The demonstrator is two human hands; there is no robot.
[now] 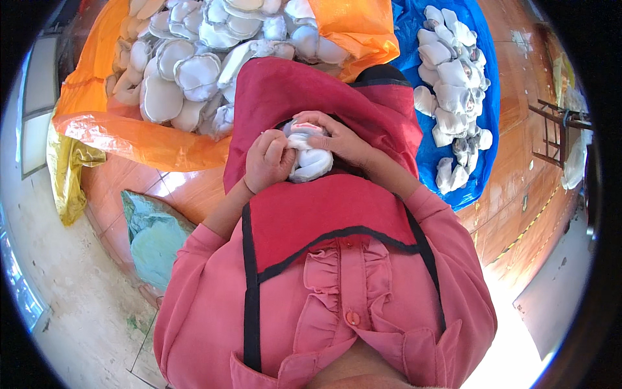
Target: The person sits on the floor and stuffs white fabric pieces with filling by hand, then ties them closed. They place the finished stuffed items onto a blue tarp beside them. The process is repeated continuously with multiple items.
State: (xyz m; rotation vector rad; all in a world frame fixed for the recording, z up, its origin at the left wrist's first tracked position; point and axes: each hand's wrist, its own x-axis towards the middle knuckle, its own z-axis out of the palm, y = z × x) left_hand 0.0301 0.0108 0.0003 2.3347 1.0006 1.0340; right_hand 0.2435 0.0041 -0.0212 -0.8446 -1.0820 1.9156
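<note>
Dozens of white pieces [198, 74], one red apron [324, 217], one orange sheet [155, 144], one blue sheet [476, 183]

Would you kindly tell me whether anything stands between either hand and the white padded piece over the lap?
Nothing visible does: the left hand and right hand both touch the white padded piece directly, over the red apron.

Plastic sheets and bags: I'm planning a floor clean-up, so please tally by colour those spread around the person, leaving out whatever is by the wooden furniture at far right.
Orange sheet: 1
Blue sheet: 1
Yellow bag: 1
Green bag: 1
Total: 4
</note>
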